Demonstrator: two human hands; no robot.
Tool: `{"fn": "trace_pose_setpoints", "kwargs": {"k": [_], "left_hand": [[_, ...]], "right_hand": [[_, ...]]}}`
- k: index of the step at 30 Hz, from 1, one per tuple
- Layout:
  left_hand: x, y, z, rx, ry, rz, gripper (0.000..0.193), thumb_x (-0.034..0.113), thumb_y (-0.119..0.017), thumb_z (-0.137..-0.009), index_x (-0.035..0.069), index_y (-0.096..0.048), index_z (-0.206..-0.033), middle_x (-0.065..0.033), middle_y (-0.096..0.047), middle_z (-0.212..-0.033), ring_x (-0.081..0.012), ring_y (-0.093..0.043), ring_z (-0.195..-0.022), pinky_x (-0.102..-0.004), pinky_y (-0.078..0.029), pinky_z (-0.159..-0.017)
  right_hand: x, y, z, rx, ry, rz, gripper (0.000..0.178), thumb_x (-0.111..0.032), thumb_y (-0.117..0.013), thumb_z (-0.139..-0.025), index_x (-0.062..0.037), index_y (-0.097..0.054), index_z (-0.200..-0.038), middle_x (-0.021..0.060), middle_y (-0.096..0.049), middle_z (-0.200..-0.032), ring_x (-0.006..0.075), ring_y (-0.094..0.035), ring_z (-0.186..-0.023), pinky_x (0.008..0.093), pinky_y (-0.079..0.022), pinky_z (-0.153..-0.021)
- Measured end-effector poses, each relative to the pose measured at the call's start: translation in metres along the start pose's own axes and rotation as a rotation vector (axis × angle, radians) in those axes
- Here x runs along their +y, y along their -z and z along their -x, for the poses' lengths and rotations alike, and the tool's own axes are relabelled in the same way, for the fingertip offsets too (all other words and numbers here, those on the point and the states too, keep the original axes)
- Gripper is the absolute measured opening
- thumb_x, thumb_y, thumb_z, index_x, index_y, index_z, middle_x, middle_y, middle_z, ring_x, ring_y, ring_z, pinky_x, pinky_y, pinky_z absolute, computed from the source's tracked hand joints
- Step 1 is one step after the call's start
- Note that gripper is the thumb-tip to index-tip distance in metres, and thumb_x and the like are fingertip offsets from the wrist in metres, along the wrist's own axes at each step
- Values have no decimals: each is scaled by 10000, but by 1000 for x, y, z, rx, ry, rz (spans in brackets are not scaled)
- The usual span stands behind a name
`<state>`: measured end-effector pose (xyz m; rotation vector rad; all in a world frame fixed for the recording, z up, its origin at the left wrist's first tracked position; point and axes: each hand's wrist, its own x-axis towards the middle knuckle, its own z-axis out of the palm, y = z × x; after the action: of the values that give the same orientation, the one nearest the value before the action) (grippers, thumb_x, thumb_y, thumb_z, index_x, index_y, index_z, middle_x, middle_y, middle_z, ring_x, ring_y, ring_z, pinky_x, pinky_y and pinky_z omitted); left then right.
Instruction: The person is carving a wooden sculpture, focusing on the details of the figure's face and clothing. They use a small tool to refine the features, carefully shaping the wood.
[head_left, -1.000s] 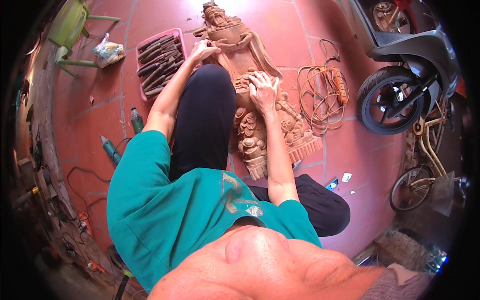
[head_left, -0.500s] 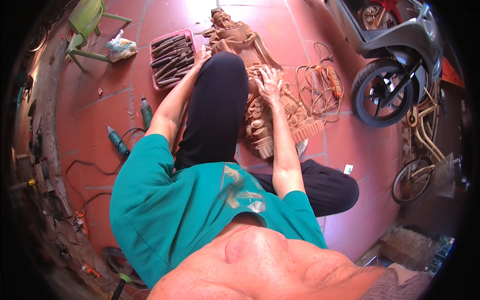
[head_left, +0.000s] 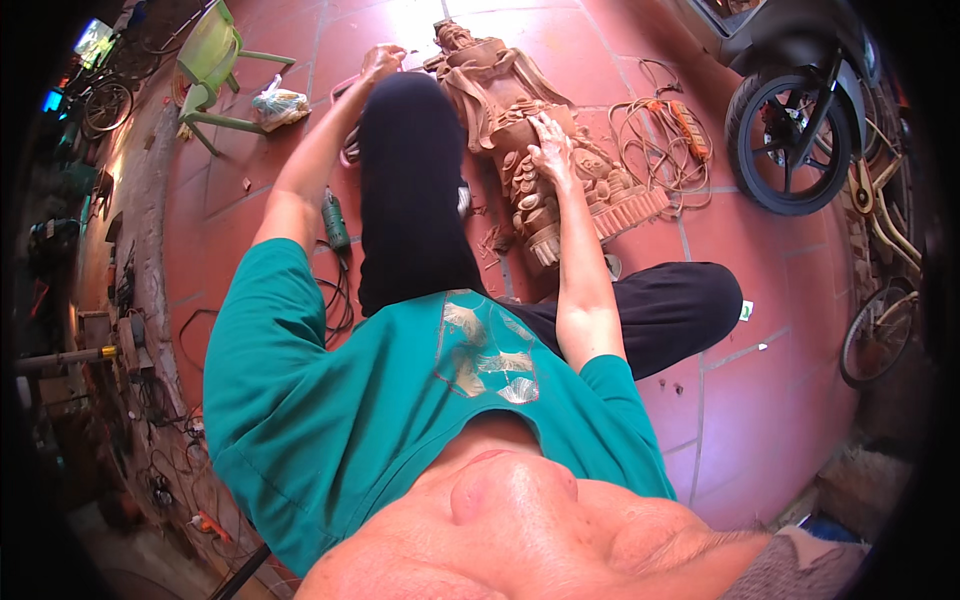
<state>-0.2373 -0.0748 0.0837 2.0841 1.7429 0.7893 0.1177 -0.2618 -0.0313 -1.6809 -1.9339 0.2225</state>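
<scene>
Here, right hand (head_left: 553, 152) on carving (head_left: 492, 78), cable (head_left: 660, 162) near edge, tiles (head_left: 765, 405) around

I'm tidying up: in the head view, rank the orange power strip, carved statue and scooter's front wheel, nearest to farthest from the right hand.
1. Carved statue: under the right hand, touching.
2. Orange power strip: to the hand's right.
3. Scooter's front wheel: farther right.

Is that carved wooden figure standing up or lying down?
Lying down: the carved figure stretches along the tiled floor, its carved front facing up, the right hand on it.
</scene>
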Motion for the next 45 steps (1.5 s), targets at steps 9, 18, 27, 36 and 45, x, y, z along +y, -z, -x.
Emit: {"fn": "trace_pose_setpoints", "kwargs": {"k": [9, 18, 27, 36, 45], "left_hand": [[13, 75, -112, -133, -220, -275, 235, 296, -676, -899, 108, -737, -1027, -86, -729, -881, -183, -676, -821, -359, -528, -720], [18, 11, -165, -296, -232, -393, 191, 259, -674, -868, 140, -733, -1006, -131, -724, -1009, -299, -684, -964, -421, -531, -817], [-46, -66, -149, -442, -96, -245, 196, 155, -664, -842, 63, -697, -1012, -140, -696, -893, -288, -681, -848, -411, -532, -770], [-84, -121, -118, -447, 154, 423, 220, 219, -651, -917, 43, -702, -1040, -2, -643, -834, -83, -558, -723, -264, -480, -648], [-88, -145, -111, -292, 282, 643, 194, 189, -684, -901, 55, -709, -1039, 26, -644, -832, -55, -538, -734, -231, -459, -674]], "right_hand": [[-5, -15, -34, 342, 36, -189, 329, -174, -707, -787, -45, -687, -1090, 166, -685, -1127, 349, -611, -1097, 445, -480, -948], [-9, 3, -38, 188, -31, -59, 366, -191, -687, -834, -49, -654, -1171, 106, -613, -1292, 340, -494, -1252, 479, -337, -1101], [-8, 15, -55, 18, -39, -127, 415, -323, -704, -864, -67, -656, -1187, 85, -579, -1313, 334, -421, -1295, 501, -277, -1098], [-29, 3, -81, -72, -180, 22, 342, -321, -730, -854, -164, -688, -1155, 8, -618, -1251, 245, -501, -1215, 462, -301, -1042], [-29, -6, -81, -28, -188, 32, 323, -264, -772, -772, -196, -710, -1082, -41, -625, -1178, 220, -502, -1159, 481, -286, -1042]]}}
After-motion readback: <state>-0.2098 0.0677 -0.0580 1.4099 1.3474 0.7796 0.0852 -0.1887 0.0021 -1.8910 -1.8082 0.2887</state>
